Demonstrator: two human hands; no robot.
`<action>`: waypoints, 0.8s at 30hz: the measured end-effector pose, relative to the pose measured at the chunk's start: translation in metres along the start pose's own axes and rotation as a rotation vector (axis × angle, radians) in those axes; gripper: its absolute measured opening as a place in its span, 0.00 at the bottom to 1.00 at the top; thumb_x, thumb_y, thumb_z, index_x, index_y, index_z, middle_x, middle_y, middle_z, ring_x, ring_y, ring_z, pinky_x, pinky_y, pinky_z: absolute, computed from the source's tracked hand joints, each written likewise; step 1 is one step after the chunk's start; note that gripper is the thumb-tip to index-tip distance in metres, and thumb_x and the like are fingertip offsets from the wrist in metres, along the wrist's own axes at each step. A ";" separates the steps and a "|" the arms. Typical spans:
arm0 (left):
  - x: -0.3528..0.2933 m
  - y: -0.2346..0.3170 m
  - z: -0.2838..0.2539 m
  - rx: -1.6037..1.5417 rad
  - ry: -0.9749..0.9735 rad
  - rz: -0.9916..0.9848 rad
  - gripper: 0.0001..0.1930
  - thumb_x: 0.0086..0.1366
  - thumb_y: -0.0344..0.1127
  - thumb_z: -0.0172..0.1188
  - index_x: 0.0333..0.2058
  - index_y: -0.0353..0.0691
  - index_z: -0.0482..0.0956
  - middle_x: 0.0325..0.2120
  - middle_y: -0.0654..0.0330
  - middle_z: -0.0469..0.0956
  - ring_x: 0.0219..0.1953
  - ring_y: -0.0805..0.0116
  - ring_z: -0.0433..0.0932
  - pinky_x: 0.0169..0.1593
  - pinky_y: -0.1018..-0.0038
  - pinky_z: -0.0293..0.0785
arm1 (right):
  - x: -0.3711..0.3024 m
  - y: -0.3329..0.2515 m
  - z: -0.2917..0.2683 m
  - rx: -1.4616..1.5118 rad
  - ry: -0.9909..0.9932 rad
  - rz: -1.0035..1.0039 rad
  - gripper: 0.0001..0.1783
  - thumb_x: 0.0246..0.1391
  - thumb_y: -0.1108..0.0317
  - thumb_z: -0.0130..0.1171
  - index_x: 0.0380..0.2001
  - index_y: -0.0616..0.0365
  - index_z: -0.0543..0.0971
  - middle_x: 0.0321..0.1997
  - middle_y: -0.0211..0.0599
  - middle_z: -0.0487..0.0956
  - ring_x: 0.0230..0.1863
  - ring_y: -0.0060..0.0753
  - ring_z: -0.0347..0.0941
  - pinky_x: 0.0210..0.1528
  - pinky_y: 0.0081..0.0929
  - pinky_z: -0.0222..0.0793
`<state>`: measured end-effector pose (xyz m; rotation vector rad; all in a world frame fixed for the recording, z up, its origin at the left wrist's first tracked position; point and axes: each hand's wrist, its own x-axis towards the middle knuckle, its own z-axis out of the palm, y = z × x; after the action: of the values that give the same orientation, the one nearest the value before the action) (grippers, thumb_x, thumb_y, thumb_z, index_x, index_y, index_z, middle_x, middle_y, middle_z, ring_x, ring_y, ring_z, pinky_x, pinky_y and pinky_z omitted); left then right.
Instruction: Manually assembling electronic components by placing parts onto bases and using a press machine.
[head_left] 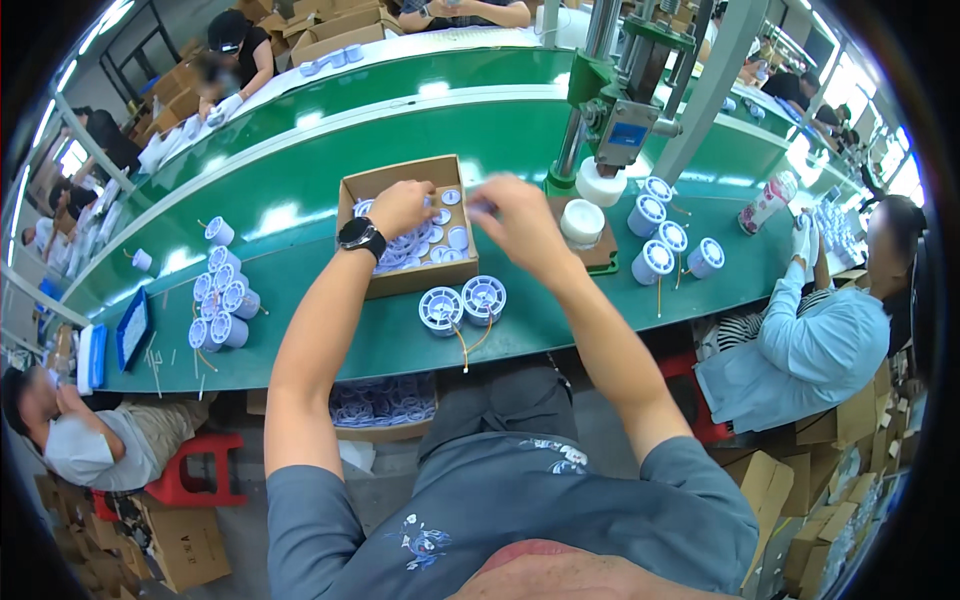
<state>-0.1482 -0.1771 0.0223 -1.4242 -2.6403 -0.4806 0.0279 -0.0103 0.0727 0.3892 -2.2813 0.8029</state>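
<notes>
My left hand point(402, 208) reaches into an open cardboard box point(405, 173) of round pale-lilac plastic discs point(407, 250). Its fingers curl down among the discs, and whatever they grip is hidden. A black watch is on that wrist. Just past the box's right side, my right hand point(517, 215) hovers with bent fingers, blurred by motion; whether it holds anything does not show. In front of the box, side by side near the table edge, stand two lilac cylindrical housings point(441, 311) with slotted round tops and thin yellowish wires.
A green press point(620, 130) with a white round block point(582, 222) stands right of the box. More housings point(652, 262) are at right, others point(222, 300) stacked at left. A blue tray point(132, 330) lies far left. Co-workers point(815, 320) sit on both sides.
</notes>
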 end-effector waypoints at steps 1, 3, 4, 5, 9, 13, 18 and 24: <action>0.000 0.001 0.002 -0.016 0.011 -0.005 0.14 0.56 0.38 0.67 0.40 0.38 0.82 0.40 0.46 0.80 0.44 0.48 0.79 0.49 0.57 0.75 | -0.025 -0.008 -0.011 0.062 0.017 0.082 0.10 0.43 0.78 0.67 0.32 0.60 0.80 0.34 0.41 0.80 0.37 0.46 0.77 0.42 0.34 0.74; 0.006 0.012 0.004 0.115 -0.044 0.012 0.15 0.53 0.39 0.69 0.39 0.40 0.83 0.39 0.46 0.79 0.45 0.47 0.78 0.49 0.56 0.76 | -0.077 -0.012 -0.022 0.077 0.048 0.201 0.09 0.44 0.78 0.66 0.31 0.61 0.79 0.37 0.40 0.80 0.41 0.46 0.76 0.45 0.35 0.73; 0.008 0.018 0.006 0.178 -0.077 0.022 0.16 0.52 0.40 0.70 0.38 0.41 0.84 0.39 0.46 0.79 0.45 0.46 0.78 0.49 0.55 0.76 | -0.087 -0.005 -0.021 0.067 0.034 0.217 0.09 0.44 0.78 0.66 0.31 0.61 0.79 0.37 0.40 0.80 0.41 0.46 0.76 0.45 0.35 0.73; 0.010 0.020 0.006 0.187 -0.084 0.002 0.15 0.51 0.39 0.70 0.38 0.41 0.84 0.39 0.47 0.78 0.46 0.46 0.77 0.49 0.55 0.76 | -0.101 0.000 -0.016 0.026 0.011 0.195 0.09 0.44 0.78 0.66 0.32 0.62 0.79 0.38 0.40 0.80 0.42 0.46 0.76 0.46 0.35 0.73; 0.008 0.028 -0.002 0.211 -0.047 0.036 0.14 0.52 0.37 0.68 0.38 0.41 0.81 0.38 0.50 0.76 0.46 0.48 0.74 0.48 0.57 0.75 | -0.142 -0.006 -0.011 -0.061 -0.070 0.189 0.10 0.45 0.78 0.66 0.33 0.63 0.79 0.42 0.41 0.79 0.46 0.46 0.75 0.48 0.36 0.72; 0.008 0.022 -0.001 0.193 0.077 0.226 0.14 0.52 0.35 0.67 0.37 0.40 0.80 0.36 0.48 0.78 0.42 0.49 0.77 0.44 0.57 0.76 | -0.146 -0.004 -0.013 -0.093 -0.088 0.173 0.12 0.44 0.77 0.66 0.35 0.63 0.80 0.45 0.43 0.79 0.47 0.47 0.74 0.49 0.37 0.72; -0.004 0.036 -0.028 -0.003 0.031 0.127 0.10 0.57 0.30 0.60 0.39 0.37 0.78 0.32 0.45 0.80 0.36 0.48 0.80 0.41 0.58 0.76 | -0.145 -0.013 -0.017 -0.163 -0.059 0.217 0.12 0.45 0.76 0.66 0.37 0.62 0.81 0.45 0.44 0.78 0.47 0.48 0.74 0.49 0.38 0.71; -0.136 0.092 -0.068 -0.133 0.292 -0.111 0.14 0.61 0.20 0.48 0.45 0.32 0.76 0.36 0.46 0.79 0.38 0.46 0.79 0.44 0.62 0.74 | -0.159 -0.016 -0.042 -0.296 -0.059 0.384 0.15 0.44 0.78 0.66 0.39 0.61 0.82 0.45 0.45 0.77 0.46 0.48 0.74 0.47 0.38 0.71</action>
<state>-0.0003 -0.2601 0.0753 -1.1403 -2.4976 -0.8218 0.1719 0.0127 -0.0054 -0.1681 -2.5197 0.6240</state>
